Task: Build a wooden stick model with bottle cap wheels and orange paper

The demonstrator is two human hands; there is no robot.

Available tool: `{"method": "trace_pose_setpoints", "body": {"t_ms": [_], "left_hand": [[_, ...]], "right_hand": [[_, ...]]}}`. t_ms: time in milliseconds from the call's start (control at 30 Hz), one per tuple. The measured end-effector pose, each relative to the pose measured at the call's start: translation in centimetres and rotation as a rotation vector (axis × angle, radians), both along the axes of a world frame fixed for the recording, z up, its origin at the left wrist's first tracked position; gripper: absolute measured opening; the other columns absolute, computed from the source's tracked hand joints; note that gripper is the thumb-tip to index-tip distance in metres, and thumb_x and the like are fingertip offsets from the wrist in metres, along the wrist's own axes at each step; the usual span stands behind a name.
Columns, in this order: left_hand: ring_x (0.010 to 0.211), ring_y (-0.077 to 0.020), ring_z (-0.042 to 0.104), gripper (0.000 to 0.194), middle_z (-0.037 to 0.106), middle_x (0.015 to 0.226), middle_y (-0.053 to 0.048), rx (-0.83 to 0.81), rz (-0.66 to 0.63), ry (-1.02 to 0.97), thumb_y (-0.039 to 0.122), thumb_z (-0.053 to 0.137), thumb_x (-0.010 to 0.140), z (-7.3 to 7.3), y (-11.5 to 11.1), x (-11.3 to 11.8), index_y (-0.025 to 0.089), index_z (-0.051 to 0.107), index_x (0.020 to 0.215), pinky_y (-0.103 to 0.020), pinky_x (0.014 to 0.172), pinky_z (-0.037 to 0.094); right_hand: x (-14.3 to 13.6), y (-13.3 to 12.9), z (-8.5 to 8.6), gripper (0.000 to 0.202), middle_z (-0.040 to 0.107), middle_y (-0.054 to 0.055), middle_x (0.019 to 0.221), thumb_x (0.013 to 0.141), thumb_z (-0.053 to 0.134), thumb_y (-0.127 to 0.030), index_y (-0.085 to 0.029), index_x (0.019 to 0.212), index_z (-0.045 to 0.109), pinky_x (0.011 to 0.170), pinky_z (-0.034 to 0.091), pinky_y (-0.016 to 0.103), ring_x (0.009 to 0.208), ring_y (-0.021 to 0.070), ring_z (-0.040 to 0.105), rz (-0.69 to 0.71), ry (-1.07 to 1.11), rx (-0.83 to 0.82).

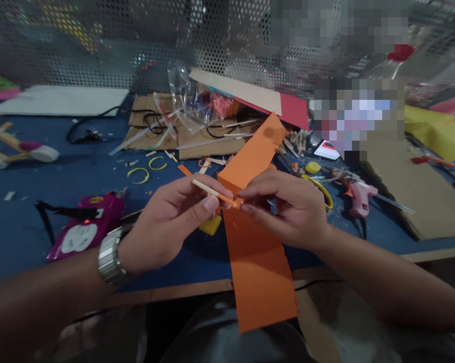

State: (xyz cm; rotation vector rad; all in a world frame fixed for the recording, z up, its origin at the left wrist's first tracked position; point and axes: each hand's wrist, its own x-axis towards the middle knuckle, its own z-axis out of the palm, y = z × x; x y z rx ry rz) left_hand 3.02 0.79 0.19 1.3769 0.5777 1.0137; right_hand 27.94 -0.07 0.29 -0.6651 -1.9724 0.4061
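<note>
Between thumb and fingers, my left hand (174, 219) pinches a thin pale wooden stick (208, 188) with orange at its near end. My right hand (287, 206) meets it at that end, its thumb and fingertips pinched together on a small orange scrap, perhaps paper. Beneath both hands a long sheet of orange paper (263, 277) hangs over the table's front edge. Its folded upper part (253, 148) stretches away to the back right. A yellow block (210, 225) shows just under my left fingers, partly hidden.
A pink glue gun (359, 196) lies to the right, beside a cardboard sheet (419, 196). Yellow-handled scissors (328, 196) rest near my right hand. At left are a purple box with a cable (87, 222) and a wooden stick construction (19, 146). Perforated metal mesh (136, 45) stands behind.
</note>
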Motion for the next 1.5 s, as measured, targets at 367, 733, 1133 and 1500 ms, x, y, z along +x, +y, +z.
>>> {"method": "trace_pose_setpoints", "body": {"t_ms": [367, 733, 1133, 1500], "left_hand": [[0.103, -0.0221, 0.074, 0.015, 0.082, 0.109, -0.008, 0.145, 0.066, 0.155, 0.039, 0.082, 0.107, 0.0, 0.3, 0.1, 0.027, 0.09, 0.105, -0.033, 0.095, 0.06], [0.097, -0.0211, 0.066, 0.016, 0.074, 0.102, -0.007, -0.185, -0.021, -0.088, 0.04, 0.09, 0.098, -0.1, 0.2, 0.3, 0.023, 0.087, 0.099, -0.032, 0.087, 0.056], [0.086, -0.0212, 0.063, 0.016, 0.069, 0.103, -0.012, -0.258, -0.205, -0.11, 0.032, 0.084, 0.096, 0.3, 0.6, -0.2, 0.017, 0.085, 0.09, -0.03, 0.074, 0.058], [0.106, -0.0285, 0.07, 0.021, 0.078, 0.11, -0.015, -0.268, -0.108, -0.074, 0.023, 0.081, 0.088, -0.2, 0.7, 0.0, 0.017, 0.091, 0.106, -0.035, 0.089, 0.061]], "right_hand": [[0.3, 0.0, -0.8, 0.018, 0.086, 0.006, 0.093, 0.109, 0.067, -0.013, -0.016, 0.117, 0.082, 0.068, 0.057, 0.023, 0.071, 0.0112, 0.076, -0.055, 0.003, -0.072], [1.1, 1.7, -1.5, 0.011, 0.086, 0.009, 0.109, 0.11, 0.071, -0.03, -0.022, 0.113, 0.077, 0.099, 0.058, 0.042, 0.107, 0.0238, 0.079, -0.077, -0.099, 0.024], [0.4, 1.2, -1.1, 0.004, 0.08, 0.007, 0.102, 0.103, 0.078, -0.024, -0.02, 0.103, 0.076, 0.095, 0.046, 0.042, 0.099, 0.0253, 0.066, 0.117, -0.431, -0.219], [0.5, 1.0, -1.4, 0.009, 0.08, 0.008, 0.1, 0.096, 0.077, -0.019, -0.02, 0.103, 0.072, 0.092, 0.049, 0.041, 0.097, 0.0274, 0.07, 0.073, -0.453, -0.272]]}}
